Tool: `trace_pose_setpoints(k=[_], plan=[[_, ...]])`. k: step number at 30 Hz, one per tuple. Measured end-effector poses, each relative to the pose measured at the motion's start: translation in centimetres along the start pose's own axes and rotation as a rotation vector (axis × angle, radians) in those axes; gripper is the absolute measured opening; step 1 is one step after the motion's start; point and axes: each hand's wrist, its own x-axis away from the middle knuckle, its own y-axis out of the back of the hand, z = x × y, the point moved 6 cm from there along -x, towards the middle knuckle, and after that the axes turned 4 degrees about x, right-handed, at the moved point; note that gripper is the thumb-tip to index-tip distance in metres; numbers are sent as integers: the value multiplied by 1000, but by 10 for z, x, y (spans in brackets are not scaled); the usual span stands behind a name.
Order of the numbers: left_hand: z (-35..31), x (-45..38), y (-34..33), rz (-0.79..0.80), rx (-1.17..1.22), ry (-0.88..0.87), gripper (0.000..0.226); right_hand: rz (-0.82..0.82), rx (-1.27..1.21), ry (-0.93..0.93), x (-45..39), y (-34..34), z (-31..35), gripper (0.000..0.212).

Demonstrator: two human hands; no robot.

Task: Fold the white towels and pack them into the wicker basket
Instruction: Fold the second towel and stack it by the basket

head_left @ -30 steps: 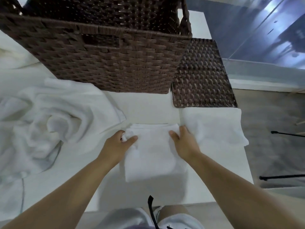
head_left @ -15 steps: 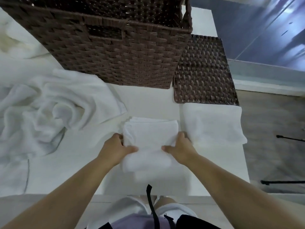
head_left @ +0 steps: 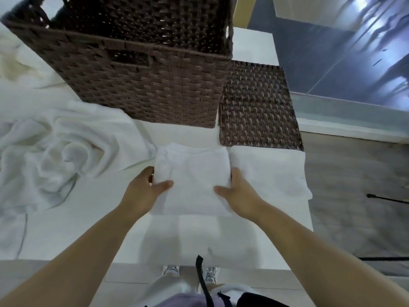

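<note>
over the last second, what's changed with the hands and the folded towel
Both hands slid from the far corners of the folded towel to its sides; the left hand and right hand now grip it with thumbs on top, lifting it clear of the table. The wicker basket, flat wicker lid, second folded towel and crumpled towels stayed put.

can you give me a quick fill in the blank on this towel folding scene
1. Both hands hold the folded towel by its ____.
2. The flat woven lid lies to the ____ of the basket.
3. The unfolded towels lie in a ____ pile.

Missing words: sides; right; crumpled
</note>
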Motion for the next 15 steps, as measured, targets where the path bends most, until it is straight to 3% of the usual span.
trace_pose_setpoints(k=[5, 9, 12, 15], plan=[[-66, 0, -37, 5, 65, -159, 30, -272, -9, 147, 18, 76, 2, 31], [-108, 0, -90, 109, 122, -258, 29, -485, -47, 140, 30, 131, -28, 24], [-119, -4, -135, 183, 93, -249, 29, -564, -49, 61, 27, 156, -61, 30], [-115, -12, -167, 179, 11, -209, 44, -551, 118, -14, 17, 168, -88, 48]])
